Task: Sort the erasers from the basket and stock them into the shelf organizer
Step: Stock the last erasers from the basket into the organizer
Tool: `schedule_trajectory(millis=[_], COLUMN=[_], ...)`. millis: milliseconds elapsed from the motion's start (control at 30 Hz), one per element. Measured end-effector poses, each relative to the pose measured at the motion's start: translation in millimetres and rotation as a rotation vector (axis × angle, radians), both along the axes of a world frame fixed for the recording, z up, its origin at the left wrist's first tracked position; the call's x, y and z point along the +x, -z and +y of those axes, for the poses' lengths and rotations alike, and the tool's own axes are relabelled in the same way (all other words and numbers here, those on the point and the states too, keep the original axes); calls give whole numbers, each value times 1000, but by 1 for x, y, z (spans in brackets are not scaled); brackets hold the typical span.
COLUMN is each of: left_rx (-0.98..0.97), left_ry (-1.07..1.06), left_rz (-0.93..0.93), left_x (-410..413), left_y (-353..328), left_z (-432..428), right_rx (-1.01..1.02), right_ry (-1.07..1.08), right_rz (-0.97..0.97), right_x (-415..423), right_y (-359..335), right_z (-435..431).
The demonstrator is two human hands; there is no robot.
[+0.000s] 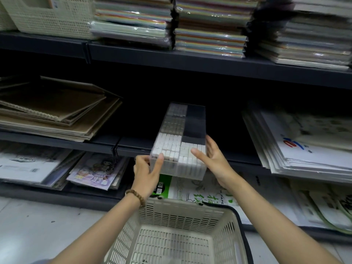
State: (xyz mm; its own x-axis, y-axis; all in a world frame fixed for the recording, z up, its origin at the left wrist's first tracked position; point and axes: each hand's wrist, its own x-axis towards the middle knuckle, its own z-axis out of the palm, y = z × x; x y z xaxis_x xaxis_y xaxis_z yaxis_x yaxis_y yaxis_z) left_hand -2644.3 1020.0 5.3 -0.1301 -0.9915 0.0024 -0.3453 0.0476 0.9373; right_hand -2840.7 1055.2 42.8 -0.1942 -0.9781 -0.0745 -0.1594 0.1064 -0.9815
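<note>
Clear organizer (pixel 192 169) sits on the middle shelf (pixel 76 144), front end overhanging the shelf edge. Left grip (pixel 146 173) holds its front-left corner, thumb on the rim and fingers curled round the side. Right grip (pixel 214 159) lies flat on the right wall, fingers straight, thumb over the front erasers (pixel 171 145). The erasers are white and stand packed down the left column and at front right. Cream basket (pixel 171 216) is below, between the forearms. Bead bracelet (pixel 135 197) on the left wrist.
</note>
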Motion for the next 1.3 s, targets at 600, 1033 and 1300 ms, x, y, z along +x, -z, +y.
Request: schedule_trajectory(millis=[600, 1033, 1300], left_rx=[344, 126, 86], left_ry=[82, -107, -156], left_rz=[503, 227, 239], left_x=[-62, -77, -32], left_y=[-5, -15, -21], left_z=[-54, -60, -150], right_rx=[20, 17, 48], right_ry=[143, 265, 241], right_rz=[-87, -206, -124], right_x=[-40, -16, -19], right_y=[36, 32, 38], right_z=[0, 10, 2])
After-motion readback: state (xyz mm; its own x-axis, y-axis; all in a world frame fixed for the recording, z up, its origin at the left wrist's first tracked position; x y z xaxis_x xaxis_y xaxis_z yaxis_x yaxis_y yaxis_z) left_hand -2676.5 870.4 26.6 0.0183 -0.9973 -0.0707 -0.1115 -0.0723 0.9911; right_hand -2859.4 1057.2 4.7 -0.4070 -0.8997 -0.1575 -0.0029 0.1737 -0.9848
